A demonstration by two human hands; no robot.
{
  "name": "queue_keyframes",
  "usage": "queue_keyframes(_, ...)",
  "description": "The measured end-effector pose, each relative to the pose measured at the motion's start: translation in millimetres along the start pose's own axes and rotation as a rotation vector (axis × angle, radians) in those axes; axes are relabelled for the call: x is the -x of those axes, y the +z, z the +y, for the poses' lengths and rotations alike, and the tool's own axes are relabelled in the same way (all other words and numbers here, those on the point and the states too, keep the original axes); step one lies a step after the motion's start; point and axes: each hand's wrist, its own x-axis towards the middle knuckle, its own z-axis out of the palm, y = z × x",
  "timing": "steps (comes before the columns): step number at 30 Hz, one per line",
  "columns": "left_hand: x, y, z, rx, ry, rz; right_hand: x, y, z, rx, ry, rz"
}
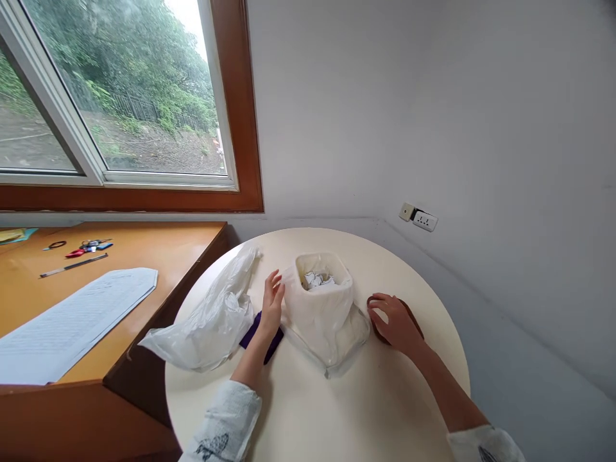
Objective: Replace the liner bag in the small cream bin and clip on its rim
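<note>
A white plastic container (323, 264) stands in the middle of the round table, lined with a thin white plastic bag (327, 330) whose loose edge spreads on the tabletop in front. Crumpled silvery-white paper or foil (318, 280) lies inside. My left hand (273, 305) is at the container's left side, fingers stretched upward beside the bag; contact is hard to make out. On the right, my right hand (395, 323) curls over a brown rounded flat thing (412, 316), mostly hidden under it. A dark purple flat item (273, 345) lies partly behind my left wrist.
Another crumpled white plastic bag (206, 327) covers the left part of the round table (337, 423). Beside it, a wooden desk (192, 250) holds paper sheets (91, 321), a pen (74, 265) and keys (91, 246). Wall sockets (425, 221) are at the right, a window at the left.
</note>
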Motion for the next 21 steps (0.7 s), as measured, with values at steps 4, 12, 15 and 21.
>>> queue_keyframes(4, -2, -4, -7, -0.291, 0.048, 0.073, -24, 25, -12, 0.147, 0.058, -0.042)
queue_keyframes(12, 3, -6, -17, -0.641, 0.019, 0.021, -37, 45, -5, -0.035, 0.13, -0.031)
queue_keyframes(15, 3, -6, -20, -0.653, 0.017, -0.004, -39, 37, -5, -0.17, 0.186, 0.003)
queue_keyframes(21, -1, -5, -14, -0.503, 0.043, 0.049, -48, 12, -17, -0.563, 0.292, 0.069)
